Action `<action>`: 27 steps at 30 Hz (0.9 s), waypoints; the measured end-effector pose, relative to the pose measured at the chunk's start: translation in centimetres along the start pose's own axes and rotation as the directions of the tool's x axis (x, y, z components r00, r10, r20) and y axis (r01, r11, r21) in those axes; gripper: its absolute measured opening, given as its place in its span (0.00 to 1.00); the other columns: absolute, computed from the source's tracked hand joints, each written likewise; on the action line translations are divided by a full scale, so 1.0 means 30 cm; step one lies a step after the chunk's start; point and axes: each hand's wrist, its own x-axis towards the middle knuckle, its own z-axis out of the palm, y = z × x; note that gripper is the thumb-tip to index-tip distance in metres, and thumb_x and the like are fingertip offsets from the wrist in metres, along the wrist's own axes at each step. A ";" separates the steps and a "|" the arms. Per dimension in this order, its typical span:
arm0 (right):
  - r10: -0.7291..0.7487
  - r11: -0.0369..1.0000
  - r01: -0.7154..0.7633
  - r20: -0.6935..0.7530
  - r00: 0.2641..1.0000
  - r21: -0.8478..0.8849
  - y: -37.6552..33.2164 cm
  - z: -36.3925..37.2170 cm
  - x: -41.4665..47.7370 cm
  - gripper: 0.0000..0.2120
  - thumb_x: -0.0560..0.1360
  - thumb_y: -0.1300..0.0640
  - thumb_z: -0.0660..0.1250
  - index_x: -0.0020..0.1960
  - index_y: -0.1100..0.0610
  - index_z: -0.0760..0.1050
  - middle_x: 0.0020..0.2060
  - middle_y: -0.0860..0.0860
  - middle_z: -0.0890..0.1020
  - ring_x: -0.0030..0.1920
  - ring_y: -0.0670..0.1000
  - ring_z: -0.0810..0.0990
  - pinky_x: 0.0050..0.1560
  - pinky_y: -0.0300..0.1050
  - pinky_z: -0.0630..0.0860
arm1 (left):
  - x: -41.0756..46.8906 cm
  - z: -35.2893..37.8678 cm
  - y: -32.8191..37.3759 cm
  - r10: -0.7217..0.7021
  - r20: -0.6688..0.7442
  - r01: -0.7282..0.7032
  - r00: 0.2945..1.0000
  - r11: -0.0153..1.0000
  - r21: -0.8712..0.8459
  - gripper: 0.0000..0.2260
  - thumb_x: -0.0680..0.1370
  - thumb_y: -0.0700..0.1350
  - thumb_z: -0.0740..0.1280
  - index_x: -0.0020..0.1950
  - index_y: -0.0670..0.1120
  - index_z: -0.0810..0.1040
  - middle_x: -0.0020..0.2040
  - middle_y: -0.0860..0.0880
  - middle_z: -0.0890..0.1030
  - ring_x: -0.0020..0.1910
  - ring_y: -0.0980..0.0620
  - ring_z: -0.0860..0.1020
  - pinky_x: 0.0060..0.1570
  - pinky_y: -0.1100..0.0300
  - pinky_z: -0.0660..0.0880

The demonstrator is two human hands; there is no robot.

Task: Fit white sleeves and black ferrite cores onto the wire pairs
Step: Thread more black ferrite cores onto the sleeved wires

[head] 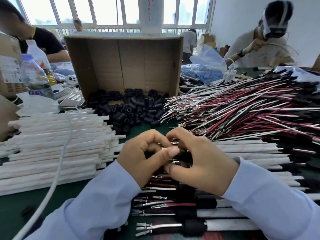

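Observation:
My left hand (pixel 142 156) and my right hand (pixel 199 161) meet at the table's middle, fingers curled. Between them they pinch a wire pair's metal terminals (pixel 174 142) and a black ferrite core (pixel 183 155), mostly hidden by the fingers. Which hand holds which part is not clear. White sleeves (pixel 57 146) lie stacked on the left. Loose black ferrite cores (pixel 128 110) spill from a cardboard box (pixel 124 61) behind. A big heap of red, black and white wire pairs (pixel 242 111) fans out on the right.
Fitted wire pairs with cores and sleeves (pixel 194 213) lie in rows under and in front of my hands. A white cable (pixel 57 174) crosses the sleeve stack. Other people work at the back left and back right. Bottles and bags (pixel 36 73) crowd the far left.

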 end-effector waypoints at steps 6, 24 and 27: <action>-0.001 0.998 0.002 0.015 1.000 -0.063 -0.014 0.007 0.002 0.13 0.65 0.50 0.69 0.48 0.49 0.71 0.30 0.48 0.77 0.32 0.50 0.74 0.34 0.46 0.71 | -0.005 -0.005 -0.022 -0.003 0.081 0.001 0.997 1.000 0.023 0.10 0.70 0.57 0.69 0.39 0.52 0.75 0.26 0.51 0.77 0.24 0.54 0.72 0.27 0.64 0.68; 0.129 0.941 -0.069 0.163 0.978 -0.330 0.065 -0.169 0.001 0.26 0.60 0.26 0.62 0.39 0.47 0.81 0.33 0.42 0.81 0.36 0.41 0.77 0.38 0.41 0.74 | -0.020 -0.045 -0.013 0.085 -0.024 -0.081 0.996 0.987 0.136 0.08 0.72 0.57 0.68 0.41 0.53 0.78 0.31 0.54 0.83 0.25 0.61 0.75 0.26 0.69 0.70; 0.146 0.978 -0.118 0.160 0.976 -0.173 0.099 -0.197 0.001 0.26 0.65 0.29 0.61 0.32 0.52 0.78 0.26 0.46 0.78 0.27 0.42 0.74 0.30 0.33 0.69 | -0.024 -0.087 -0.029 0.015 0.113 -0.036 0.993 0.982 0.186 0.11 0.70 0.59 0.69 0.41 0.53 0.78 0.28 0.52 0.82 0.25 0.59 0.76 0.26 0.67 0.70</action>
